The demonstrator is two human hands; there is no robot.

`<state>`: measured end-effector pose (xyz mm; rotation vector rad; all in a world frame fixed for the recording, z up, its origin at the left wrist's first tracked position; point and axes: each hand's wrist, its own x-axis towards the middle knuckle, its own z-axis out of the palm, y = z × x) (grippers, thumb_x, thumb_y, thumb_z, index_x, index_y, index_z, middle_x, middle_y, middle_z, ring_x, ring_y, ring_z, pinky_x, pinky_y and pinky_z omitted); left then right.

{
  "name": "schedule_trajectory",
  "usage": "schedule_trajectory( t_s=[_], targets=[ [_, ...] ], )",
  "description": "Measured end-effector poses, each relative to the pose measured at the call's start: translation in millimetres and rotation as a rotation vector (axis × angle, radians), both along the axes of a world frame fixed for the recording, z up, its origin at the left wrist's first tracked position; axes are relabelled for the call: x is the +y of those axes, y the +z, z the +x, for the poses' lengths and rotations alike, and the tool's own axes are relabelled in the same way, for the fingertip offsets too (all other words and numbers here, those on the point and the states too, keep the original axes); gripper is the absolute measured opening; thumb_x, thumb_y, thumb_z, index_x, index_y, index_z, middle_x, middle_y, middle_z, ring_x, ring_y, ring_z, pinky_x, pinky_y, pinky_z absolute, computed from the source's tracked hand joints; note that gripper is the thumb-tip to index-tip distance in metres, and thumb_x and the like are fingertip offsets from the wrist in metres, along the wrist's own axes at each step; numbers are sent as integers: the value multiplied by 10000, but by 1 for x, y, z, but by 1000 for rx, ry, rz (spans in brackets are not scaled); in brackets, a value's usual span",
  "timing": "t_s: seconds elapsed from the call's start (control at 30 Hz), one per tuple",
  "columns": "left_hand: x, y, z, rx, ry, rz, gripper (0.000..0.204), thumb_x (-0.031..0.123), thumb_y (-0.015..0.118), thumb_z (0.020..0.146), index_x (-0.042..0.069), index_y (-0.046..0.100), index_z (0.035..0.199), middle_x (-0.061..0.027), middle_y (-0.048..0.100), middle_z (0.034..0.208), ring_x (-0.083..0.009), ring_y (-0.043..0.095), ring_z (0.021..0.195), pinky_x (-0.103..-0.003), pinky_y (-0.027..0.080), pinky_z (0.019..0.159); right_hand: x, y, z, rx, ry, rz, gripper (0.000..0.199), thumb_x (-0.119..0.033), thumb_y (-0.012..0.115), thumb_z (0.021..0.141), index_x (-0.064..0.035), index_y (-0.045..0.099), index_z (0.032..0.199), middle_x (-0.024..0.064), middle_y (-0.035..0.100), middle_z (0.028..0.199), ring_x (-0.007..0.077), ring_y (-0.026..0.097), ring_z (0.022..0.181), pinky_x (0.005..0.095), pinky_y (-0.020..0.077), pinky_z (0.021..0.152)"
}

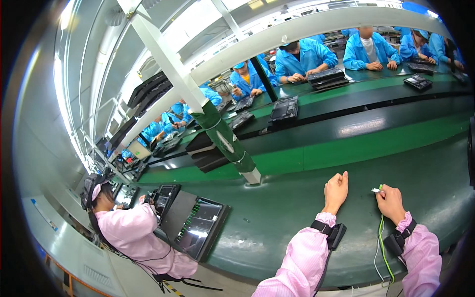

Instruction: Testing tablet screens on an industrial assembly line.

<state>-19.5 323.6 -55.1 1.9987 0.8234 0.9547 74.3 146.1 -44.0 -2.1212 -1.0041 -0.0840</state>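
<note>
Low in the right of the frame, the right hand [391, 202] is curled closed, its thumb and forefinger pinching a small silvery connector [377, 190] that pokes out to the left of the knuckles. From that connector a thin green cable [381, 237] hangs down past the wrist and runs toward the lower edge of the frame, with a paler strand beside it. Just left of it, near the lower middle, the left hand [336, 192] rests on the dark green bench [277, 213] in a loose fist, thumb pointing up, holding nothing that can be seen; the two hands are near but apart. Both forearms come up from the lower edge in pink sleeves, each with a black wrist strap [332, 232].

At the lower left a co-worker in a pink coat [133, 232] bends over black flat panels [200, 232] lying on the same bench. A white post wrapped in green [222, 136] slants up through the middle of the frame. Beyond it a conveyor belt [366, 126] crosses the frame, and along the upper right, people in blue coats [302, 57] sit with black flat devices [284, 109] before them.
</note>
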Motion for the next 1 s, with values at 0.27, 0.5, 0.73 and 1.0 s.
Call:
schedule_trajectory(
  t_s=[0.27,0.5,0.73,1.0],
  targets=[
    [1,-1,1,-6,-6,33,440,316,572,876,1,482,583,-94,446,444,-184,399,386,-338,336,426,-1,-1,0,-29,25,25,162,-87,548,717,-20,452,604,192,495,530,404,511,542,454,386,513],
    [1,-4,1,-31,15,77,423,318,569,875,8,504,595,-97,463,449,-200,432,388,-340,349,429,0,-2,0,-37,28,51,166,-86,574,729,-21,465,621,176,488,517,385,518,526,440,388,507],
    [-2,0,-2,-19,3,57,436,317,557,880,3,480,588,-105,437,447,-230,402,388,-361,333,429,0,-3,0,-40,24,42,202,-84,579,741,-14,441,612,170,464,503,383,493,501,428,356,480],
    [-1,2,-2,-2,-27,61,436,332,529,891,14,463,601,-130,475,486,-347,476,464,-420,361,465,0,-4,0,-28,0,33,206,-86,573,744,-15,436,608,179,463,506,391,493,506,436,356,484]
  ],
)
